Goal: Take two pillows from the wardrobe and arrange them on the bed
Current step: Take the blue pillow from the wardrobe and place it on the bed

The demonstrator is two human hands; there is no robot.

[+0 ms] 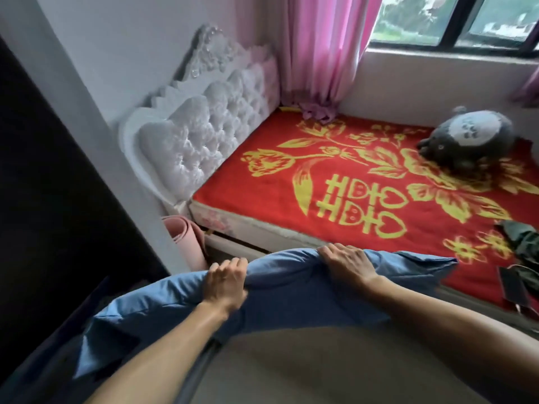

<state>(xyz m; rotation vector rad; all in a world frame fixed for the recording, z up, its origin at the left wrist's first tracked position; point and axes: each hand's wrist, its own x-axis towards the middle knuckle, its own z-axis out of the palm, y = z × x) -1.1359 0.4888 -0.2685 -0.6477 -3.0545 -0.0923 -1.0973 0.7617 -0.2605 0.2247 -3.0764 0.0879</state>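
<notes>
A blue pillow point(280, 290) is held crosswise in front of my body, just short of the bed's near edge. My left hand point(226, 282) grips its top edge left of the middle. My right hand point(347, 265) grips the same edge further right. Beyond lies the bed point(262, 199) with a red cover patterned in yellow flowers and characters. Its white tufted headboard point(204, 126) stands at the left against the wall. Whether a second pillow lies under the blue one I cannot tell. No pillow lies on the bed.
A grey plush toy point(469, 135) sits at the bed's far right. A dark folded umbrella point(522, 243) and a phone point(513, 285) lie at the near right edge. A rolled pink mat point(186, 237) stands by the bed corner. A dark wardrobe side point(43, 199) fills the left. Pink curtains point(318, 48) hang by the window.
</notes>
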